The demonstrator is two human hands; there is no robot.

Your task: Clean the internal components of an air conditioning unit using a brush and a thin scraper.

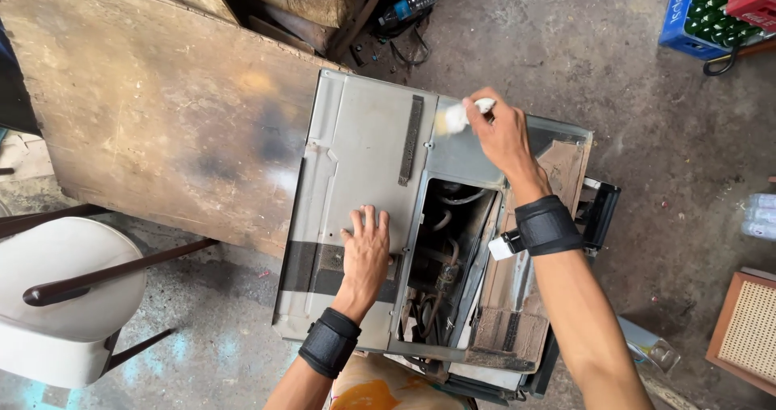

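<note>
**Hands on a metal appliance casing, white rag at the far edge**

Head view looks down on a grey sheet-metal appliance casing (364,151), lying flat on the concrete floor (647,159). Casing is dented, with a dark vertical strip and a black band low on the panel.

Left hand (365,252) lies palm down on the lower part of the panel, fingers spread and flat, gripping nothing, just beside the edge of the open compartment (444,256). Black wrist strap on that forearm.

Right hand (499,131) is up at the far edge of the casing, closed around a small white rag (459,117); rag pokes out on the left of the fist and touches the metal. It is blurred, so it could be a cloth or a wad of paper, cannot tell. Black wrist strap with a small white tab on this arm too.

The two hands are well apart, left near, right far.

The open compartment shows dark tubing and wiring inside. Right of it, a worn brown insulation panel (525,297) lies under the right forearm.

Around it: a big weathered wooden board (153,103) on the left, touching the casing's left side; a white chair with dark wood arms (65,297) lower left; a clear plastic bottle (412,4) at the top; a blue crate of green bottles (695,14) top right; a cane-panel wooden frame (748,329) at the right edge.
</note>
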